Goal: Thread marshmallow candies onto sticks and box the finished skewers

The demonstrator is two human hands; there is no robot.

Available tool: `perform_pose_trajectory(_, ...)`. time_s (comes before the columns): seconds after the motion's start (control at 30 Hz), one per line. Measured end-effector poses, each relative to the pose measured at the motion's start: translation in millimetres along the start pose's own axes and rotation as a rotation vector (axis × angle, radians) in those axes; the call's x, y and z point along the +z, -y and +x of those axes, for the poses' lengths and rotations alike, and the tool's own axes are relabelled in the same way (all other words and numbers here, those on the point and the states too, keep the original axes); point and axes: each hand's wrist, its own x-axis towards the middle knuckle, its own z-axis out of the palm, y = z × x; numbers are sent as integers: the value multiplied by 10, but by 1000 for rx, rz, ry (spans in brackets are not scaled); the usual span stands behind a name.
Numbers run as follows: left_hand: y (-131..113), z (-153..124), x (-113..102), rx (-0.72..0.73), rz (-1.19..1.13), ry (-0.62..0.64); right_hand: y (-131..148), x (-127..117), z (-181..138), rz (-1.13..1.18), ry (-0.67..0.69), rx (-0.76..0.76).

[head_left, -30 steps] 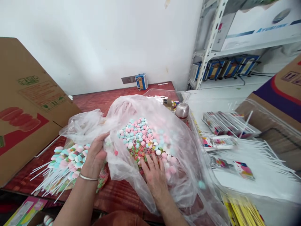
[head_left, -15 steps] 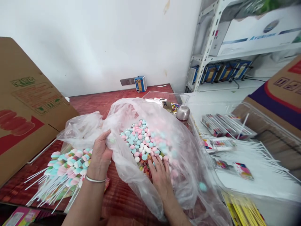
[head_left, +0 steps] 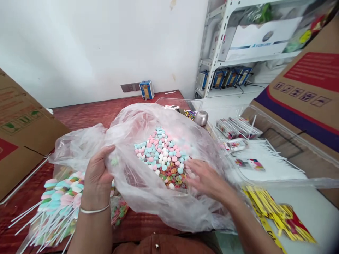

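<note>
A large clear plastic bag (head_left: 140,116) lies with its mouth open on the table. Inside are pink, blue and white marshmallow-like candies (head_left: 161,151), with colourful ring-shaped candies (head_left: 174,176) at the near side. My left hand (head_left: 99,165) pinches the bag's left edge between thumb and fingers. At the right of the opening is my right hand (head_left: 203,178), fingers stretched out beside the candies and against the bag's plastic, slightly blurred. Left of my left arm lie marshmallow sticks (head_left: 58,194) with white handles, on a clear bag.
Cardboard boxes (head_left: 23,130) (head_left: 304,84) flank the table. A clear plastic bin (head_left: 286,181) at right holds white sticks and small packets. Yellow strips (head_left: 278,215) lie at its near side. Behind stand a metal-capped bottle (head_left: 201,118), a small blue box (head_left: 146,90) and a white shelf (head_left: 219,42).
My right hand has moved off the candies to the right side of the bag's mouth, uncovering more ring candies. My left hand still grips the bag. The view has shifted right.
</note>
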Motion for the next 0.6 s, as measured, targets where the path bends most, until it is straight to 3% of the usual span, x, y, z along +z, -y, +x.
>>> perform_pose_trajectory(0.1, -32, -41, -178, 4, 10, -20, 12, 142, -687, -73, 116, 11)
perform_pose_trajectory(0.2, -31, -40, -280, 14, 17, -36, 42, 436, -1023, -220, 101, 166)
perform_pose_trajectory(0.3, -8, -32, -308, 20, 25, -25, 33, 604, -920, -291, 36, 294)
perform_pose_trajectory(0.37, 1, -36, -312, 15, 30, -43, 43, 546, -724, -254, -55, 357)
perform_pose_trajectory(0.47, -18, -61, -296, 9, 45, -83, 142, 228, -433, -115, -251, 327)
perform_pose_trajectory(0.6, -13, -94, -129, 38, 46, -3, 415, -177, -163, -111, -416, 113)
